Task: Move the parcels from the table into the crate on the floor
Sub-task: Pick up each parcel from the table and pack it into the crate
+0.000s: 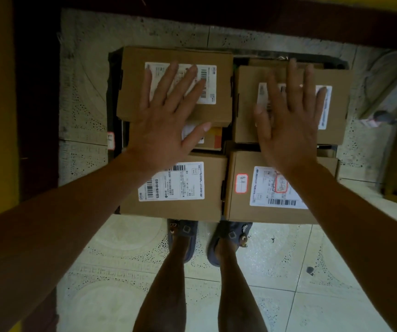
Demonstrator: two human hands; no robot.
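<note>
Placing step, we judge; our left hand (166, 130) and right hand (288, 125), fingers spread and holding nothing, are over the brown cardboard parcels (214, 188) in the dark crate (113, 97). Next calls for turning to the table.

Parcels (214, 188) hide most of the crate (114, 97); the left hand (166, 125) half-covers a small parcel (213, 140); label print (173, 185) seems unreadable.
</note>
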